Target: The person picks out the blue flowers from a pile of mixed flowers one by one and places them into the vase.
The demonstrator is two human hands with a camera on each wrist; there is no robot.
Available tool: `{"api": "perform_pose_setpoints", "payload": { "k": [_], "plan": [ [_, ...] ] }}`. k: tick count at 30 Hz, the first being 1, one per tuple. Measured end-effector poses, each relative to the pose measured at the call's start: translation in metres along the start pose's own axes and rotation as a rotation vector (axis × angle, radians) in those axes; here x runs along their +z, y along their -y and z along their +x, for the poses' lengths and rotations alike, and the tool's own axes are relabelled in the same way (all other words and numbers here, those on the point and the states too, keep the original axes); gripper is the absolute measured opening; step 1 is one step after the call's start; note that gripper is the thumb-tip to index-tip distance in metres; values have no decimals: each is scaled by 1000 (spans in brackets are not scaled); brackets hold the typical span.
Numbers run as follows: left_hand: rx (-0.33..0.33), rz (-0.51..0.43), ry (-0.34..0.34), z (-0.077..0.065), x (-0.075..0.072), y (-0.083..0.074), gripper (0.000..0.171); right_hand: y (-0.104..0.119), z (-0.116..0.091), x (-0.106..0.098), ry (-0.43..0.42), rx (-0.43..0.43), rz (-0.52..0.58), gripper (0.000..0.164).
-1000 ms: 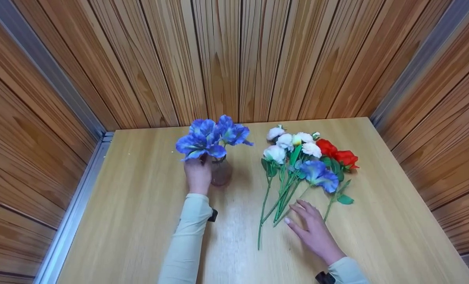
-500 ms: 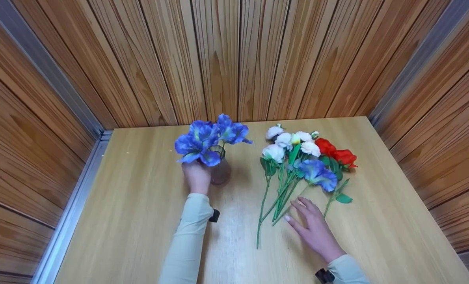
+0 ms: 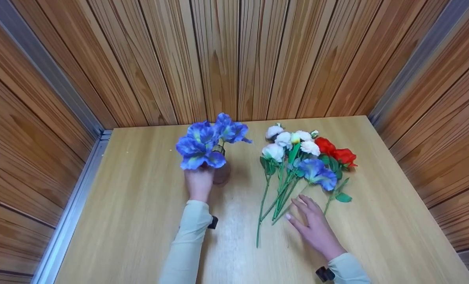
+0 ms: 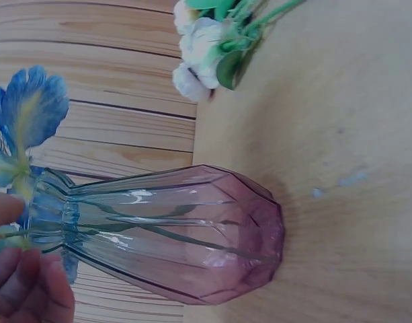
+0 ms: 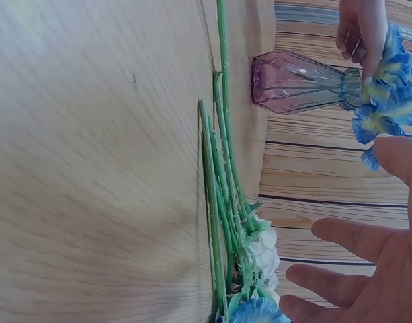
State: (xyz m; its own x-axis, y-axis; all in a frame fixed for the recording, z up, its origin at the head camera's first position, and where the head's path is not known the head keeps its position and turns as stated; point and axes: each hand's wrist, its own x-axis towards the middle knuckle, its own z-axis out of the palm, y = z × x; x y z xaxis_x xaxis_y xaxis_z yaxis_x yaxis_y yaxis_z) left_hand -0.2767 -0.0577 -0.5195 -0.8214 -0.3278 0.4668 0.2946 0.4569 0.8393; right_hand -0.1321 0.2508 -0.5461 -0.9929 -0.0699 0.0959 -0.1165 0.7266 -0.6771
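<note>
A faceted glass vase point(image 4: 179, 235), pink at the base and bluish at the neck, stands upright on the table with thin stems inside. Artificial blue flowers point(image 3: 201, 146) spread above its mouth. My left hand point(image 3: 199, 183) is at the neck, pinching a flower stem point(image 4: 9, 234) between thumb and fingers; the blooms partly cover the fingers in the head view. Over the table at the right, my right hand point(image 3: 315, 228) holds nothing, its fingers spread and relaxed. Close by its fingertips lie green stems point(image 3: 283, 201) and a loose blue flower point(image 3: 317, 173).
White flowers point(image 3: 274, 152) and red flowers point(image 3: 345, 157) lie in the loose pile right of the vase. A leafy stem point(image 3: 343, 197) sticks out beside the right hand. Wood-panelled walls point(image 3: 226, 59) enclose the table's back and sides.
My left hand has shifted slightly toward me, and the nearer blue bloom has tipped forward and lower, showing more of the vase's neck. The right hand stays in place.
</note>
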Motion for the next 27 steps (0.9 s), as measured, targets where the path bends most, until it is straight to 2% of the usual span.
{"api": "perform_pose_setpoints", "payload": {
  "k": [4, 8, 11, 14, 19, 22, 27],
  "plan": [
    [36, 136, 50, -12, -3, -3, 14, -1, 0, -2, -13, -14, -7, 60],
    [15, 112, 107, -23, -8, -4, 17, -2, 0, -3, -16, -16, -19, 63],
    [27, 97, 149, -32, -14, -3, 23, -2, 1, -4, -11, -11, -25, 65],
    [89, 138, 191, -43, -19, 0, 30, -2, 3, -4, -8, -12, -28, 67],
    [194, 234, 316, -65, -27, 5, 48, -2, 5, -6, -9, -15, -41, 68],
    [197, 286, 394, -76, -30, 3, 56, -2, 7, -9, -15, -9, -51, 69],
    [170, 316, 465, -89, -30, -1, 62, -4, 11, -16, -23, -1, -66, 70]
  ]
}}
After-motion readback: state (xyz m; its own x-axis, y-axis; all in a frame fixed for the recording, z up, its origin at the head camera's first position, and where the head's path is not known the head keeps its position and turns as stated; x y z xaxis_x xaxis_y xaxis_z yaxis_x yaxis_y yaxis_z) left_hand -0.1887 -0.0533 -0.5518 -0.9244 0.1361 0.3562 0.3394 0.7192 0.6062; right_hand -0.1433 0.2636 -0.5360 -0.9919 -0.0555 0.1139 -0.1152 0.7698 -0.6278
